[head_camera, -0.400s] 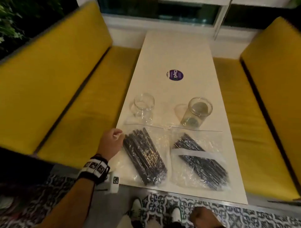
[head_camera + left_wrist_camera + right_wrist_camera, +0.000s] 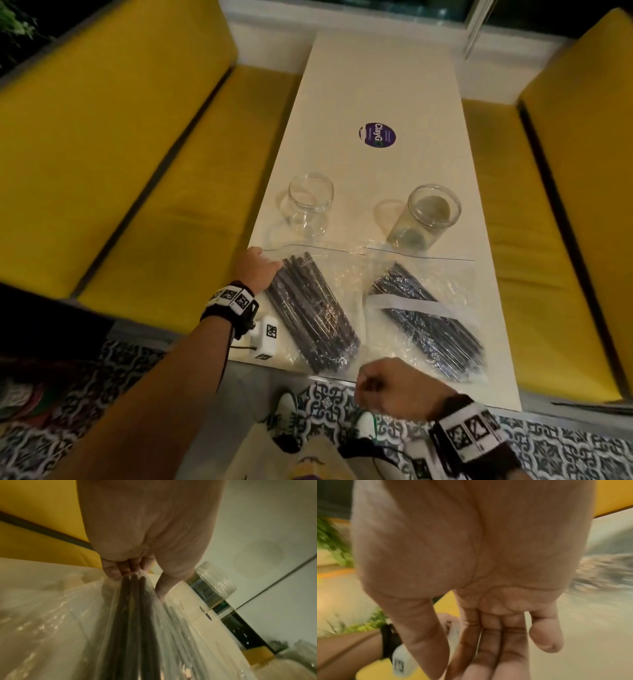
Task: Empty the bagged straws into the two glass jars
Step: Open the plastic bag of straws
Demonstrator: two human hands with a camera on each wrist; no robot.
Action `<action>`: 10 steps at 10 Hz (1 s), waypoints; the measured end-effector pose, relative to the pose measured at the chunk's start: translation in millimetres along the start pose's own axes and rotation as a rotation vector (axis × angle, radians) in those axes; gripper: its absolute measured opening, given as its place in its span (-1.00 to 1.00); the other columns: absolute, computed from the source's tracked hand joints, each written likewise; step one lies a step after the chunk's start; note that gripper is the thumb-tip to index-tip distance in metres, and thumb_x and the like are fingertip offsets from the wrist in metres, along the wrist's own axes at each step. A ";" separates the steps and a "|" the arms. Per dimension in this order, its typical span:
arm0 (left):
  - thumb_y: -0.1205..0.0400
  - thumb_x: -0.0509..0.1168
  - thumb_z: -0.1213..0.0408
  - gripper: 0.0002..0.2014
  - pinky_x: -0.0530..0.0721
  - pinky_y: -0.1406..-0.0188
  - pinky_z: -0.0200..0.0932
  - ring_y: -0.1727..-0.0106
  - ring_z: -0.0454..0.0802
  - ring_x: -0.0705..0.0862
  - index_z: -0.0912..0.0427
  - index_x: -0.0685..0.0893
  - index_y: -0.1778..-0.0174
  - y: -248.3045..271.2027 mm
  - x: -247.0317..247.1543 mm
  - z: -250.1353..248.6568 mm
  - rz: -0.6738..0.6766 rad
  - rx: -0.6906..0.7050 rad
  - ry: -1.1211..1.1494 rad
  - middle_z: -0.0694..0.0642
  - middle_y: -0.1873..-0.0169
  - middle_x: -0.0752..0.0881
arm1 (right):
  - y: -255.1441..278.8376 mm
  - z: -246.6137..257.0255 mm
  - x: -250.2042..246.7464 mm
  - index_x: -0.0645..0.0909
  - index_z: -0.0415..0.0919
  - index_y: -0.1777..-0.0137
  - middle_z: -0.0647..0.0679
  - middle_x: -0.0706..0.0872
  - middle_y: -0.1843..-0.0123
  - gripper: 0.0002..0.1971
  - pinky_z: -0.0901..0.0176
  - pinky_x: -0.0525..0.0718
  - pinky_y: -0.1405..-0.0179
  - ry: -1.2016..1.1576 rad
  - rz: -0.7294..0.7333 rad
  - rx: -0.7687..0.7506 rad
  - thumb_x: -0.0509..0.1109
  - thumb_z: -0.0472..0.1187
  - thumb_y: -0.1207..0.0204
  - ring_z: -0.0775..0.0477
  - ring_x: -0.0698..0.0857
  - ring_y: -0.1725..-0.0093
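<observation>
left bag of straws [image 2: 308, 308] runs diagonally, tips toward left hand [image 2: 255, 270]; only wrist cam shows that grip pinching it; right hand [image 2: 394, 387] loose, holding nothing.

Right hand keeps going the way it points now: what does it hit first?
Probably the left bag of straws: the right hand hovers open at the table's near edge, fingers aimed at its near end. Height unclear.

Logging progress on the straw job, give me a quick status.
Left hand pinching left straw bag; right hand open, empty. Both bags flat, both glass jars strawless. Nothing blocking.
</observation>
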State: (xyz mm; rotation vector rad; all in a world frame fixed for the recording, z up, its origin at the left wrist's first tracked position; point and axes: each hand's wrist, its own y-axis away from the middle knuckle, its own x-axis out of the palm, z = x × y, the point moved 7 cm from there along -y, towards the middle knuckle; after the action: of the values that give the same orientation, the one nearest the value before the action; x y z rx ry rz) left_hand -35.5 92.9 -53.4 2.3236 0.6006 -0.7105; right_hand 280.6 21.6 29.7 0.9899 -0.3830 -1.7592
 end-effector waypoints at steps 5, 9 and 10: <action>-0.73 0.39 0.47 -0.66 0.82 -0.30 0.32 -0.29 0.31 0.74 0.08 0.76 -0.38 30.5 -19.9 -31.6 0.237 0.273 0.240 0.09 -0.21 0.70 | -159.8 53.0 -101.4 0.34 -0.21 -0.74 -0.27 0.54 -0.64 -0.42 -0.29 0.42 -0.59 0.241 -0.534 -0.047 0.27 0.01 -0.79 -0.46 0.44 -0.58; -0.61 0.50 0.08 -0.80 0.57 -0.24 0.00 -0.21 0.05 0.58 0.05 0.74 -0.07 39.9 -67.6 -53.8 -0.504 0.438 -0.010 0.06 -0.11 0.68 | -144.7 89.0 -131.4 0.85 -0.19 -0.02 0.09 0.77 0.17 -0.86 0.39 0.53 0.13 -0.322 -0.814 -0.237 0.53 -0.13 -0.67 0.26 0.59 0.25; -0.74 0.37 -0.12 -0.65 0.54 0.27 -0.08 0.30 -0.07 0.57 0.04 0.63 0.25 47.0 -68.1 -73.8 -0.422 0.449 0.025 -0.06 0.35 0.65 | -138.1 97.1 -127.8 0.82 -0.16 0.05 0.16 0.71 0.27 -0.90 0.55 0.54 0.25 -0.415 -0.768 -0.247 0.56 -0.14 -0.64 0.26 0.60 0.32</action>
State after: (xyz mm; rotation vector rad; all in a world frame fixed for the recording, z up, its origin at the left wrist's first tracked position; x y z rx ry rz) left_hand -35.3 94.1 57.5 2.6414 1.0522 -1.1040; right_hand 135.4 173.7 53.8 0.6155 -0.0187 -2.6479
